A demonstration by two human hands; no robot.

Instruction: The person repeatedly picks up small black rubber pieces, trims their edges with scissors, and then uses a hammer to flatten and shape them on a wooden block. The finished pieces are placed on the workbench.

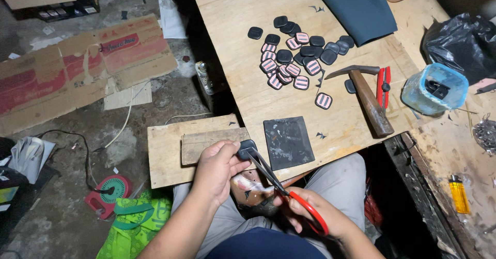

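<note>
My left hand [216, 170] pinches a small black rounded square piece [247, 148] at the near edge of the wooden board [248, 32]. My right hand [315, 215] grips red-handled scissors [289, 189], their blades reaching up to the black piece. Both hands hover over my lap. A dark square mat [288, 142] lies just right of the held piece. Farther up the board sits a pile of several similar pieces [294, 57], some black, some pink-and-black striped.
A wooden-handled hammer [368, 96] and a red tool [384, 86] lie right of the pile. A blue-rimmed plastic container [435, 89], a black bag [462, 39] and a yellow lighter [458, 193] are at the right. Dark sheet material [356, 6] lies at top. Cardboard [77, 68] and cables cover the floor on the left.
</note>
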